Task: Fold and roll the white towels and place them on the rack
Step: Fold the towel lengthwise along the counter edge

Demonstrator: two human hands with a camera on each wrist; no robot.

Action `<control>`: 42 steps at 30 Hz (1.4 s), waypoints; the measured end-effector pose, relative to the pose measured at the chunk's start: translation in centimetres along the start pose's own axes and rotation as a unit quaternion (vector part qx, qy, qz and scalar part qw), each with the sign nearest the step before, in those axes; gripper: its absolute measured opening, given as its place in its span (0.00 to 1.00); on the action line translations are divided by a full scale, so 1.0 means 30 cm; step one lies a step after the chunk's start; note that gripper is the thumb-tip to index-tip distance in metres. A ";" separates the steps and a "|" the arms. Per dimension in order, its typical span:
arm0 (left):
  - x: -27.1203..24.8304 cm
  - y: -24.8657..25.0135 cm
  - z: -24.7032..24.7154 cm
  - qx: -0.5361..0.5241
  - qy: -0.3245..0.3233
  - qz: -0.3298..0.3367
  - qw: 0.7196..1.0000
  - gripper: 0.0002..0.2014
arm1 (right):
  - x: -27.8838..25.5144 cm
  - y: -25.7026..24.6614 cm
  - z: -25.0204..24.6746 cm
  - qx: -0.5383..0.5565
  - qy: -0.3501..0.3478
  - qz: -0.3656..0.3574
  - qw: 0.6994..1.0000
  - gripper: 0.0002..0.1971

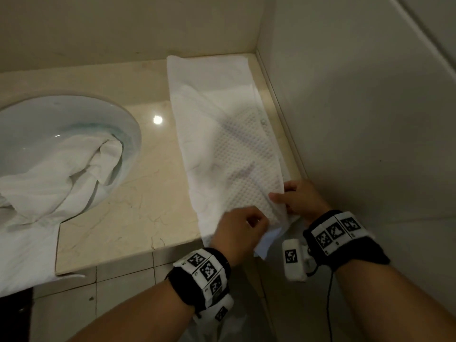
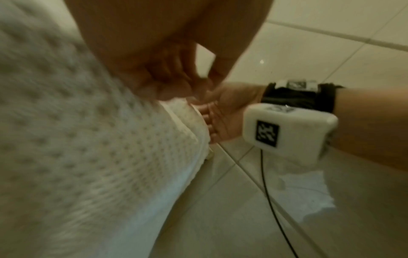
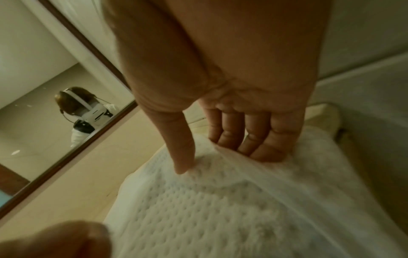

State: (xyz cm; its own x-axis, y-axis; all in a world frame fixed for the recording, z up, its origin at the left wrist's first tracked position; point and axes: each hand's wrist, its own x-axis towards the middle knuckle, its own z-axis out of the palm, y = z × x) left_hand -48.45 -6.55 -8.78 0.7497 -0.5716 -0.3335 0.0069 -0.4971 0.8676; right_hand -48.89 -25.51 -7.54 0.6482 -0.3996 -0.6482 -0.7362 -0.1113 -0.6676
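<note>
At the counter's near edge we've got both hands pinching the long dimpled white towel, so tight rolling's probably next.

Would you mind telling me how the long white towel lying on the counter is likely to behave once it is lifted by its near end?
The towel probably goes floppy: its near end already buckles where the right hand pinches it. It looks thin, so likely light. The dimpled weave probably resists slipping, though the polished counter may let it slide.
</note>
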 end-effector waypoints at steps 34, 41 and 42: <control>-0.003 -0.076 -0.172 -0.452 0.201 -0.238 0.836 0.03 | -0.125 0.339 0.110 0.012 0.202 -0.135 0.970 0.08; -0.036 -0.114 -0.128 -0.279 0.270 -0.194 0.901 0.25 | -0.134 0.325 0.131 -0.083 0.302 -0.203 0.928 0.10; -0.040 -0.117 -0.125 -0.251 0.284 -0.198 0.904 0.26 | -0.133 0.324 0.132 -0.087 0.309 -0.200 0.926 0.11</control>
State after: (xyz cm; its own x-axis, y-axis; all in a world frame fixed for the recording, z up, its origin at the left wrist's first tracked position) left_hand -46.91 -1.67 -10.04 0.8405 0.0843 -0.5352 0.5417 -0.1493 0.8272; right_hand -57.85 -21.38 -12.87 0.6810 -0.7322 0.0073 -0.5162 -0.4871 -0.7045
